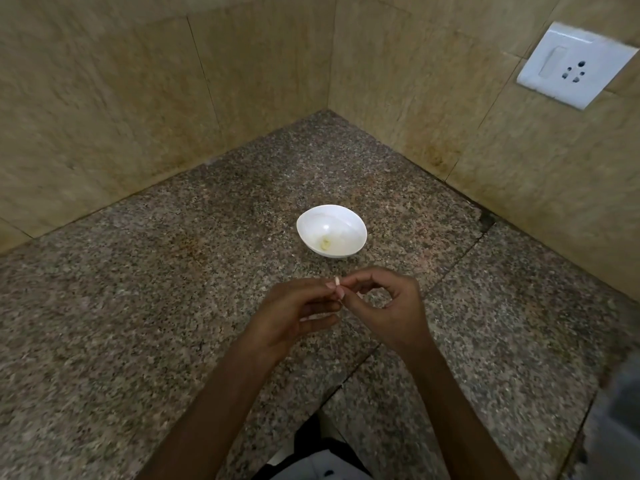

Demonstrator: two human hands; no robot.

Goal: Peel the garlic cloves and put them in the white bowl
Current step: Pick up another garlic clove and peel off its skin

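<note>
Walls: meeting in a corner, showing beige stone tiles, carrying brownish stains near the base.
Bench: spreading in speckled granite, showing dark seams at right.
Socket plate: sitting white on the right wall.

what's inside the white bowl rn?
One small yellowish piece, apparently a peeled clove, lies in the white bowl. The near inner wall is hidden by the rim. The left hand and right hand pinch a second clove.

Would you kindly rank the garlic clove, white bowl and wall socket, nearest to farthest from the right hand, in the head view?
1. Garlic clove: pinched at right hand's fingertips.
2. White bowl: just beyond, centre.
3. Wall socket: upper right wall.
</note>
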